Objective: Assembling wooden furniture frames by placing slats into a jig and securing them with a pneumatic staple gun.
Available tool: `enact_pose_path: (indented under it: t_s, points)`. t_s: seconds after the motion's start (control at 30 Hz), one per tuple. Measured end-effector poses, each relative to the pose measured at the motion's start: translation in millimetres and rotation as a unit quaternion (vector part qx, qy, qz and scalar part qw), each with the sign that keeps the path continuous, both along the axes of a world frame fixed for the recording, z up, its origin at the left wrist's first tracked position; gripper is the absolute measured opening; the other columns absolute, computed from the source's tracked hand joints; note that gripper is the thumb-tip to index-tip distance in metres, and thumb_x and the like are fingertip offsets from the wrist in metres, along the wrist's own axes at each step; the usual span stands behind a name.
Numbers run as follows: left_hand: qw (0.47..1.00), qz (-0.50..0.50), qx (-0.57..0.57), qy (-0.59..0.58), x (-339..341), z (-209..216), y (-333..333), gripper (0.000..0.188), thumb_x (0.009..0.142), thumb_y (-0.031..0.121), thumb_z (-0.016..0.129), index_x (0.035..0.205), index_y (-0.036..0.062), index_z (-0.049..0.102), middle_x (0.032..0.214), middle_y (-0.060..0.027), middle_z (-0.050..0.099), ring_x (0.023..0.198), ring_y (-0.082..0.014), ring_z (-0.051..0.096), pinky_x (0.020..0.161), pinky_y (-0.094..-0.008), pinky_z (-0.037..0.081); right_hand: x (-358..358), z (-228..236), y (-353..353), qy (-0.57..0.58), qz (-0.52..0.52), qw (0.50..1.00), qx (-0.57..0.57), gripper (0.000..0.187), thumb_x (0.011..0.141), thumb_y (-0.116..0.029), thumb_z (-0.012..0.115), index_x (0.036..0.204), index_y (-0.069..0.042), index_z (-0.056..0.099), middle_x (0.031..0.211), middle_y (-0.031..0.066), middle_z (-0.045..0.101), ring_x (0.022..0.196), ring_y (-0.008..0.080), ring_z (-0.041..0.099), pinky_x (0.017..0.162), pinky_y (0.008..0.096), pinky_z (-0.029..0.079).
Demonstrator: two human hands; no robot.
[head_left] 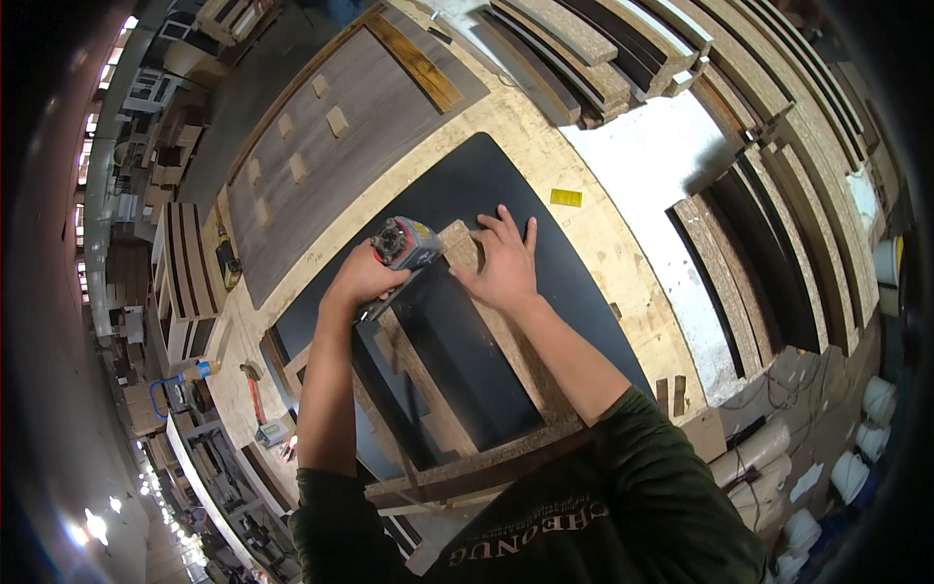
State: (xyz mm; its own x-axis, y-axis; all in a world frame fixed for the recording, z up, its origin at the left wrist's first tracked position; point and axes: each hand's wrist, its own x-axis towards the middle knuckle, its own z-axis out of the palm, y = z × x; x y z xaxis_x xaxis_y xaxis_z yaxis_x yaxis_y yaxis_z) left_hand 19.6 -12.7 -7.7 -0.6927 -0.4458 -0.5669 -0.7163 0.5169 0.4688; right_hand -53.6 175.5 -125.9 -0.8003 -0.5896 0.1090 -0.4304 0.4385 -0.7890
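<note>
My left hand (362,276) is wrapped around a grey nail gun (409,243) with a red and black end. The tool sits against the far end of a particleboard strip (516,355). My right hand (506,261) straddles that strip near the same end, with the thumb on one side and the fingers spread on the other. The strip stands on a large black panel (477,175). To its left, another particleboard strip (428,384) lies over the panel, and a crosspiece (486,457) runs along the near edge.
A grey board (336,175) with small wooden blocks lies on the bench's far left. A yellow card (566,198) is right of the panel. A hammer (254,389) and a yellow-black tool (228,258) lie left. Stacked board strips (769,253) fill the right side.
</note>
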Motion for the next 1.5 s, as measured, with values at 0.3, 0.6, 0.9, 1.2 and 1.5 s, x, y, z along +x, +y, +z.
enact_pose_path:
  t_s: [0.3, 0.6, 0.9, 1.2, 1.5]
  points:
    - [1.000, -0.012, 0.001, 0.006, -3, 4, 11, 0.020, 0.067, 0.016, 0.067, 0.074, -0.0007, 0.060, 0.058, -0.0046, 0.059, 0.045, -0.0131, 0.055, 0.048, -0.0272, 0.045, 0, -10, 2, 0.008, -0.021, 0.999, -0.028, 0.036, 0.069, -0.027, 0.073, 0.099, -0.008, 0.067, 0.124, 0.0067, 0.056, 0.132, 0.0289, 0.037, 0.112, 0.0573, 0.011]
    - [1.000, -0.022, -0.006, 0.003, -5, 4, 7, 0.019, 0.067, 0.015, 0.067, 0.072, -0.0001, 0.057, 0.056, -0.0043, 0.057, 0.044, -0.0124, 0.054, 0.047, -0.0280, 0.044, -9, -18, 11, 0.033, 0.052, 0.998, -0.029, 0.036, 0.074, -0.025, 0.066, 0.106, -0.008, 0.066, 0.126, 0.0052, 0.055, 0.134, 0.0292, 0.032, 0.111, 0.0606, 0.009]
    - [1.000, -0.022, 0.005, 0.005, -3, 4, 8, 0.019, 0.067, 0.015, 0.067, 0.073, 0.0003, 0.057, 0.056, -0.0040, 0.058, 0.045, -0.0126, 0.056, 0.046, -0.0279, 0.045, -4, 3, 4, -0.038, 0.020, 0.999, 0.018, 0.056, 0.064, -0.031, 0.080, 0.111, -0.007, 0.063, 0.138, 0.0089, 0.044, 0.138, 0.0257, 0.028, 0.113, 0.0561, 0.008]
    - [1.000, -0.007, -0.001, -0.008, -3, 5, 8, 0.023, 0.066, 0.017, 0.069, 0.075, -0.0016, 0.060, 0.060, -0.0067, 0.061, 0.048, -0.0147, 0.059, 0.049, -0.0277, 0.047, -7, -10, 1, -0.022, 0.031, 0.999, 0.008, 0.050, 0.066, -0.030, 0.079, 0.108, -0.006, 0.065, 0.137, 0.0087, 0.045, 0.138, 0.0271, 0.028, 0.110, 0.0604, 0.008]
    - [1.000, -0.005, 0.001, -0.011, -4, 4, 8, 0.024, 0.066, 0.017, 0.070, 0.077, -0.0010, 0.059, 0.063, -0.0066, 0.061, 0.049, -0.0141, 0.058, 0.049, -0.0283, 0.048, -12, -15, 10, -0.002, 0.061, 0.998, -0.001, 0.043, 0.075, -0.027, 0.070, 0.113, -0.009, 0.065, 0.136, 0.0074, 0.048, 0.138, 0.0275, 0.028, 0.110, 0.0610, 0.008]
